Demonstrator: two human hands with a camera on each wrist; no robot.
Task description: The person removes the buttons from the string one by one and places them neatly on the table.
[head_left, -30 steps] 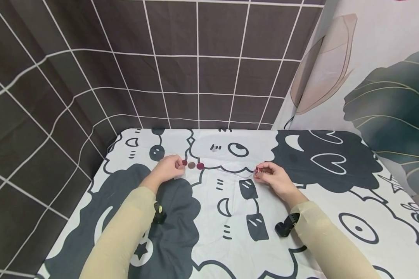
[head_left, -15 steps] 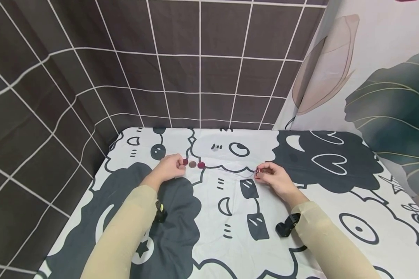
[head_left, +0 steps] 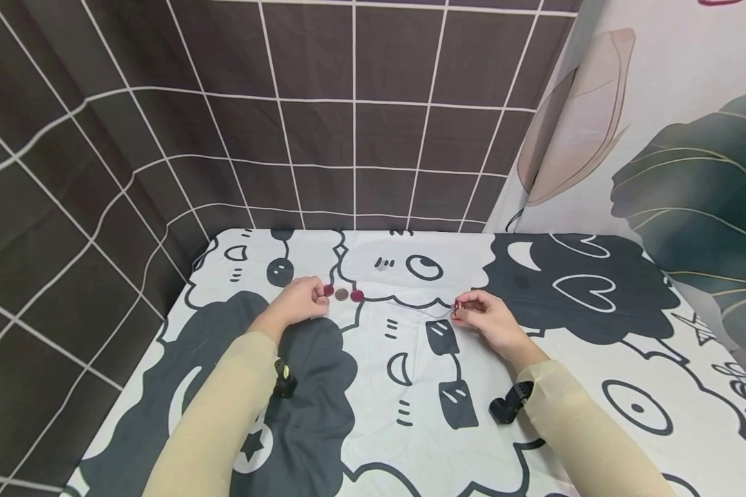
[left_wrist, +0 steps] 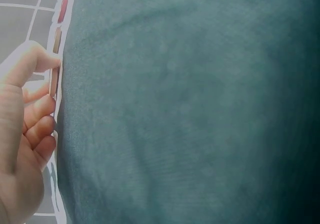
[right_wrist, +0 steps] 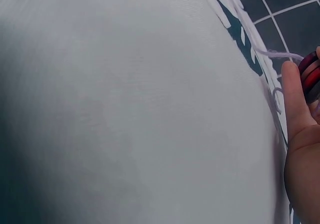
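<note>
At the left, my left hand [head_left: 298, 300] pinches the edge of a dark red disc [head_left: 328, 290] lying on the patterned cloth. Beside it, in a row, are a brown disc [head_left: 341, 294] and another dark red disc [head_left: 357, 295]. My right hand [head_left: 488, 317] holds a small stack of red and dark discs [right_wrist: 312, 76] between thumb and fingers, just above or on the cloth. From that stack runs a thin lavender cord [right_wrist: 280, 54]. Seen from the left wrist, my thumb and fingers [left_wrist: 35, 61] are at the nearest disc, its face edge-on.
A white cloth [head_left: 423, 442] with dark cartoon shapes covers the surface. Dark fabric with a white grid [head_left: 385, 131] hangs behind and at the left. A leaf-print curtain [head_left: 690, 172] hangs at the right. Each wrist wears a black camera [head_left: 506, 406].
</note>
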